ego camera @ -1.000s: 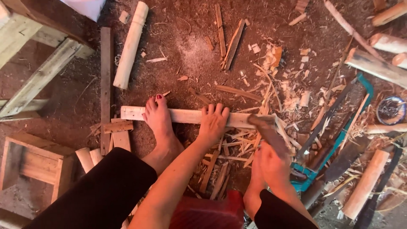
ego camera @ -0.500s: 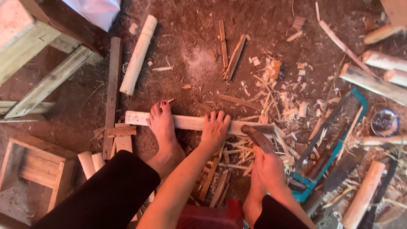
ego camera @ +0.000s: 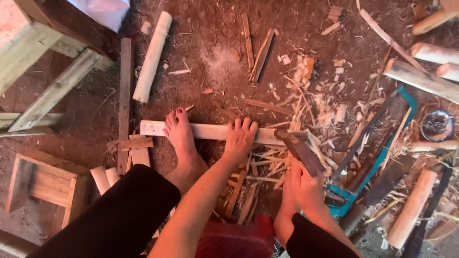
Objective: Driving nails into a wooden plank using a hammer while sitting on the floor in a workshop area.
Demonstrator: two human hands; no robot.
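Note:
A pale wooden slat [ego camera: 210, 131] lies flat on the dirt floor. My bare left foot [ego camera: 180, 138] stands on its left part. My left hand [ego camera: 240, 138] presses down on the slat's middle, fingers spread over it. My right hand [ego camera: 306, 184] grips the handle of a dark chopping blade [ego camera: 299, 148], whose edge rests against the slat's right end amid wood shavings [ego camera: 306, 114]. My right foot sits just below that hand.
A blue-framed bow saw [ego camera: 377, 157] lies to the right. Round pale logs [ego camera: 152, 57] and split sticks are scattered around. Wooden stools [ego camera: 40, 179] stand at the left. A round metal tin [ego camera: 436, 125] sits at far right. Red cloth [ego camera: 234, 239] lies under me.
The blade's tip has shifted slightly left along the slat's right end. My left hand and foot stay on the slat. The camera has tilted a little.

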